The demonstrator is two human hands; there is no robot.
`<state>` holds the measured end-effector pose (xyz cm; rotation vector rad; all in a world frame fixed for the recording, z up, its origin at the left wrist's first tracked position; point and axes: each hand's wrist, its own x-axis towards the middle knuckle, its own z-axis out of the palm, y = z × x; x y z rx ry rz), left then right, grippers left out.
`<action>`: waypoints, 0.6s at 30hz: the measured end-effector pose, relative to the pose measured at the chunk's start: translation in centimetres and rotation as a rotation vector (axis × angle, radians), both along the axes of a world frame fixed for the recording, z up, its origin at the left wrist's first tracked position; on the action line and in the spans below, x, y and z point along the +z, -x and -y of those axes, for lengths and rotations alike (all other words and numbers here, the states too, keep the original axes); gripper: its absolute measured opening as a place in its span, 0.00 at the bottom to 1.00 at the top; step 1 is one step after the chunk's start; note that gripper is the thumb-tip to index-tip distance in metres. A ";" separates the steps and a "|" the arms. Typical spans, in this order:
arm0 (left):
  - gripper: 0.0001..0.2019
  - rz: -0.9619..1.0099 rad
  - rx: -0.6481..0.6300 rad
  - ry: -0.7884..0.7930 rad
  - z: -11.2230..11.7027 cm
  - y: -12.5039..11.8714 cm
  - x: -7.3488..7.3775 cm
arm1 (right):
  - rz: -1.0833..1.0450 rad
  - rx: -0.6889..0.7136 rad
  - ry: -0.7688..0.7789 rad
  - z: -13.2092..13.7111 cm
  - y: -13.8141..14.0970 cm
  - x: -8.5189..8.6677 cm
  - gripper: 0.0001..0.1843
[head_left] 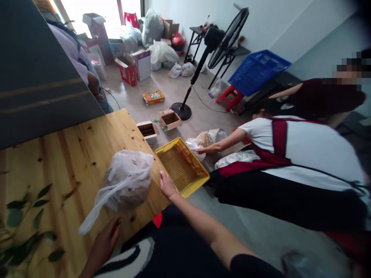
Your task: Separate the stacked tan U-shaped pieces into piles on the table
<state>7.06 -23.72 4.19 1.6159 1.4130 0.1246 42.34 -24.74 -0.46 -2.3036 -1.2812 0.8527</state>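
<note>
A white plastic bag with something brownish inside sits on the wooden table, its loose handle trailing toward me. My left hand lies on the table just below the bag, fingers stretched out, holding nothing. My right hand grips the near corner of a yellow plastic basket, which is empty and juts out past the table's edge.
Another person in a white and red top bends beside the basket, reaching for bags on the floor. Behind stands a second person. A standing fan, open boxes, a blue crate and leafy twigs surround me.
</note>
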 end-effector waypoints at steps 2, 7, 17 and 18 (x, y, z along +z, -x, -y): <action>0.18 -0.036 0.015 -0.005 -0.2 0.4 0.7 | 0.027 0.016 -0.024 -1.0 1.0 -0.6 0.24; 0.19 -0.105 0.003 0.008 -0.5 0.6 1.6 | 0.087 0.049 -0.085 -1.3 3.1 -1.6 0.26; 0.21 -0.137 -0.064 0.037 -1.1 0.6 1.4 | 0.128 0.103 -0.161 0.8 2.9 -3.9 0.35; 0.21 -0.138 -0.070 0.039 -1.1 0.7 1.4 | 0.132 0.103 -0.165 0.9 2.9 -4.0 0.35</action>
